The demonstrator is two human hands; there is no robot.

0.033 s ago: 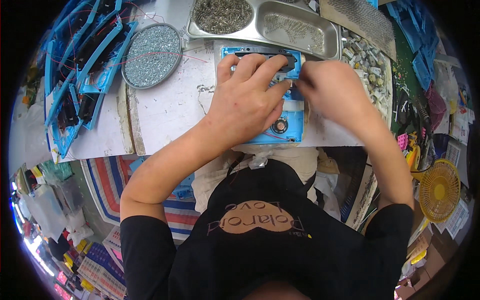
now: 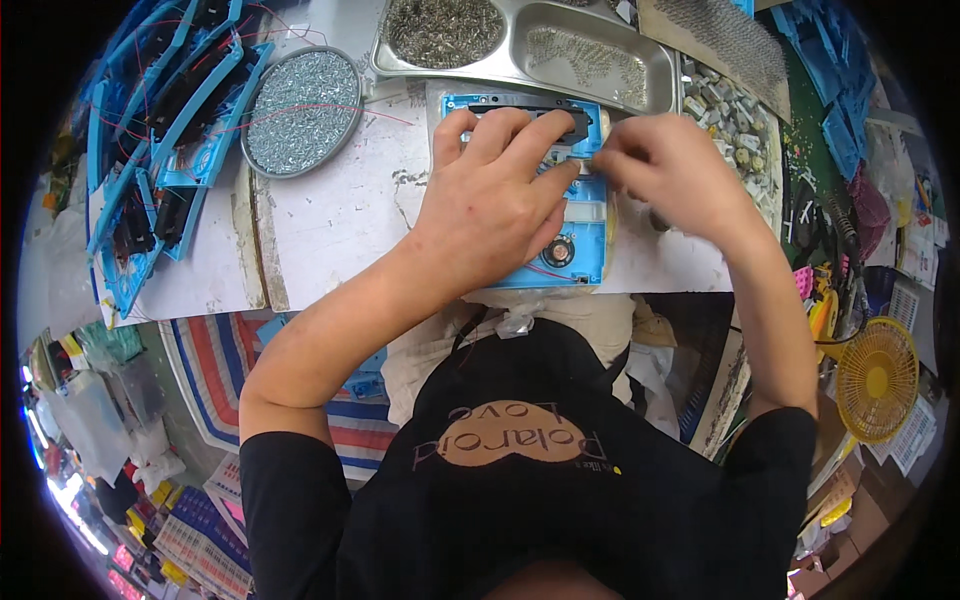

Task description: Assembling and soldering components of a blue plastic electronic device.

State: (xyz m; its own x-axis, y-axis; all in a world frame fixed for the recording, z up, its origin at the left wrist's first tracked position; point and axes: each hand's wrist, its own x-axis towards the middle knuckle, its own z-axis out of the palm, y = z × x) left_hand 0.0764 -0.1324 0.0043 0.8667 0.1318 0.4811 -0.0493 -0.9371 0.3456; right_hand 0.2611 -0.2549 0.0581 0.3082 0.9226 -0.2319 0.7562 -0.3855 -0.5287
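Note:
A blue plastic housing [image 2: 590, 270] lies on the white worktop near its front edge. It carries a long black part [image 2: 578, 126] at its far end and a small round speaker [image 2: 557, 251] at its near end. My left hand [image 2: 495, 200] lies over the housing and holds it, fingers bent across the black part. At the right edge my right hand [image 2: 665, 175] is closed, thumb and fingertips pinched beside the left index fingertip. What sits in that pinch is too small or hidden. A thin red wire [image 2: 545, 272] shows beside the speaker.
A round grey dish of small screws [image 2: 302, 112] stands left. Behind is a metal tray [image 2: 510, 62] with small metal parts. Blue housings [image 2: 190, 150] with red wires are stacked far left. Right are a pile of small blocky parts [image 2: 745, 150] and a yellow fan [image 2: 878, 380].
My right hand has shifted slightly and shows more sharply, its forearm a little further left. The left hand and the housing stay in place.

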